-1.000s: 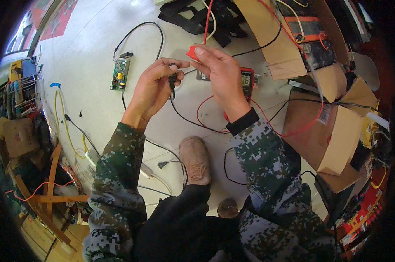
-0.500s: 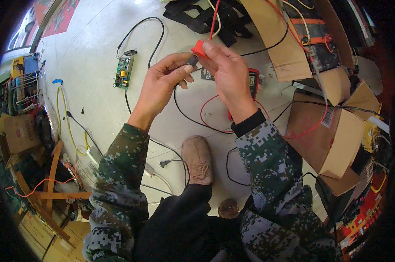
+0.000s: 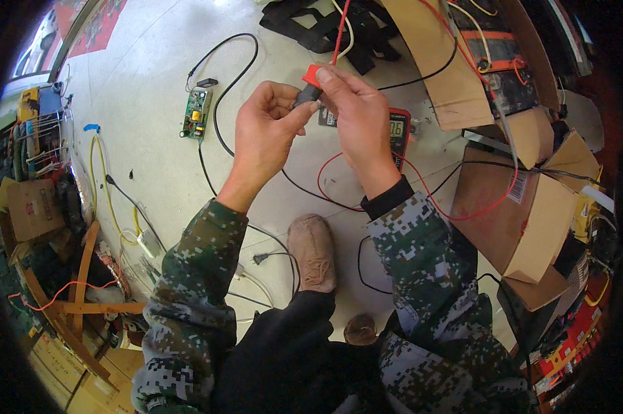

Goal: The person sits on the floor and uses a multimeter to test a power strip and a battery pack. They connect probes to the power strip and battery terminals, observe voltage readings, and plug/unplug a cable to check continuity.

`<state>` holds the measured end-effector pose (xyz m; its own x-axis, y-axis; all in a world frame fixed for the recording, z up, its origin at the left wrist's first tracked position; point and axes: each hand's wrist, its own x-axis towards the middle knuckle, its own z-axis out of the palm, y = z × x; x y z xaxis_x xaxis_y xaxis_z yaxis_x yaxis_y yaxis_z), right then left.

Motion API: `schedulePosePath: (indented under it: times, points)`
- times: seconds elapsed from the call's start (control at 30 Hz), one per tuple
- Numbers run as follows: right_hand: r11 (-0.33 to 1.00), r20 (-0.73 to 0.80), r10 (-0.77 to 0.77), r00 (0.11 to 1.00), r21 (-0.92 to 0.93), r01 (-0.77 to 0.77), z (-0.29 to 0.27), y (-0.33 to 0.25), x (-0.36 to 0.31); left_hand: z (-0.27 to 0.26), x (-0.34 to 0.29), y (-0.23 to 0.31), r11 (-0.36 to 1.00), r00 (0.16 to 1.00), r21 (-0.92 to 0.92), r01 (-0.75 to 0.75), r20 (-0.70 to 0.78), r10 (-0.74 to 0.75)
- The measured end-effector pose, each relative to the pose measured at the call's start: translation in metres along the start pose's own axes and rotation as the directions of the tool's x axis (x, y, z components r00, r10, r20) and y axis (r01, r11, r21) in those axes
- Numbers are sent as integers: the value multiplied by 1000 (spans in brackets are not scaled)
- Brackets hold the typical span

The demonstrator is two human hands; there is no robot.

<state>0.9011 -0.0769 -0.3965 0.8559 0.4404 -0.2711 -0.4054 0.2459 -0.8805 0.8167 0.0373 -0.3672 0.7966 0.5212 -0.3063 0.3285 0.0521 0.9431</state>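
Note:
My left hand point(image 3: 262, 134) pinches a dark connector point(image 3: 306, 96) between thumb and fingers. My right hand point(image 3: 358, 110) grips a red connector point(image 3: 313, 75), from which a red wire point(image 3: 340, 31) runs up toward the top of the view. The two connectors meet end to end, the dark one below the red one; how far they are pushed together cannot be made out. Partly behind my right hand lies a red and black multimeter point(image 3: 399, 129) with a lit display. A green circuit board point(image 3: 197, 114) with leads lies on the floor left of my left hand.
On the right stand an open cardboard box point(image 3: 432, 65) with an orange-and-black unit inside and another cardboard box point(image 3: 494, 193). Black straps point(image 3: 318, 27) lie beyond my hands. Cables cross the floor near my shoe point(image 3: 311, 252); wooden strips point(image 3: 84, 269) and clutter line the left.
The dark connector has come up against the red connector. My left hand has shifted slightly right, and the black cable's loop has moved.

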Motion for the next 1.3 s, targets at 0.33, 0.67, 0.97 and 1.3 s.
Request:
schedulePosePath:
  times: [0.33,0.67,0.97,1.3]
  points:
    - [997,-23,-58,998,-60,56,0,5,1,2,2,-3,969,998,242,-53,-18,59]
    - [986,-12,-93,996,-139,90,2,-3,3,-1,2,4,917,984,368,-153,-26,175]
    - [999,-15,-32,999,-31,31,4,-8,3,2,2,12,899,980,404,-168,-29,197]
    - [983,-20,-88,996,-161,84,5,-7,1,10,5,6,873,960,432,-228,-52,277]
